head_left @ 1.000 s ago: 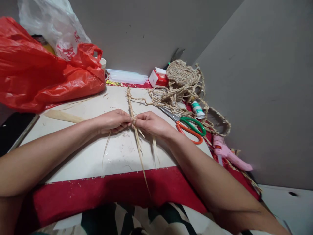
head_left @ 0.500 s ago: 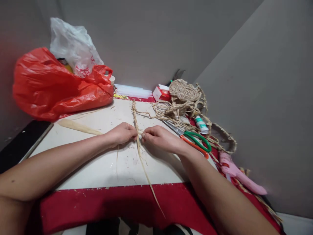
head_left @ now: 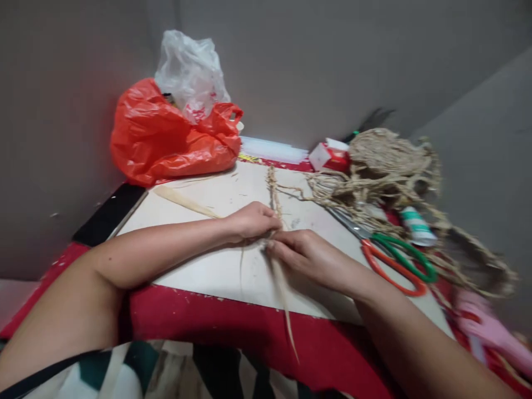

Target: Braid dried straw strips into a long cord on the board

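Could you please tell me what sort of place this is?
Probably a small handcraft corner, though I cannot tell whether in a home or a workshop. A fibre braid on a white board, a heap of coarse cord and scissors with green and orange handles suggest it.

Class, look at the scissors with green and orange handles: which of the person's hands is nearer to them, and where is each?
Right. The right hand is left of the scissors, apart from them; the left hand is farther left, at the braided strip.
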### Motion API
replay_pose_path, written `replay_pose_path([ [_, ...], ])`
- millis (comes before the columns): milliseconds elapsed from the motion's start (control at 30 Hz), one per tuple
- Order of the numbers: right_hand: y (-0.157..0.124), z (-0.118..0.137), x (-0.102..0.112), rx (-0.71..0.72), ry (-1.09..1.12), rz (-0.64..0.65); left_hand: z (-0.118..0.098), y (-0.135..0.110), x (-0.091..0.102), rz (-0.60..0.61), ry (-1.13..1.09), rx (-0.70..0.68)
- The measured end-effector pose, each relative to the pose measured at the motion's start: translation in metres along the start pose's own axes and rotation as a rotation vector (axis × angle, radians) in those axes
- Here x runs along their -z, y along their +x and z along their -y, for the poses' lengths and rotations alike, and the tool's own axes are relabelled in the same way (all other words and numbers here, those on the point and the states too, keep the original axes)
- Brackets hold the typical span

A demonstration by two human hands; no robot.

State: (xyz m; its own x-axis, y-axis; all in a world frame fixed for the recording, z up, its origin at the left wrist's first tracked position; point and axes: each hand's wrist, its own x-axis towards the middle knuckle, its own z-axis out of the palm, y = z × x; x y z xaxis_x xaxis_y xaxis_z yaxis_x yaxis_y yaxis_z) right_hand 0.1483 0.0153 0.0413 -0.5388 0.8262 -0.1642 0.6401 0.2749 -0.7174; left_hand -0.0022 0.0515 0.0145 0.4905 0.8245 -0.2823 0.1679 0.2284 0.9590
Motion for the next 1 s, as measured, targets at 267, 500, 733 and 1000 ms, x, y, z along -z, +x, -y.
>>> replay_pose_path([
  [267,0.006,-0.015,0.033,-0.056,0.03,-0.258,-0.009,0.003,0.01,0.192,-0.268,0.058],
  [500,0.021,-0.024,0.013,-0.132,0.444,-0.054,-0.007,0.005,0.011,0.218,-0.242,0.058],
  [733,0.02,-0.033,0.017,-0.241,0.468,0.071,0.001,0.005,0.011,0.163,0.095,-0.019],
  [1000,0.024,-0.027,0.007,-0.333,0.992,0.04,-0.006,0.008,0.023,0.164,0.426,-0.26],
])
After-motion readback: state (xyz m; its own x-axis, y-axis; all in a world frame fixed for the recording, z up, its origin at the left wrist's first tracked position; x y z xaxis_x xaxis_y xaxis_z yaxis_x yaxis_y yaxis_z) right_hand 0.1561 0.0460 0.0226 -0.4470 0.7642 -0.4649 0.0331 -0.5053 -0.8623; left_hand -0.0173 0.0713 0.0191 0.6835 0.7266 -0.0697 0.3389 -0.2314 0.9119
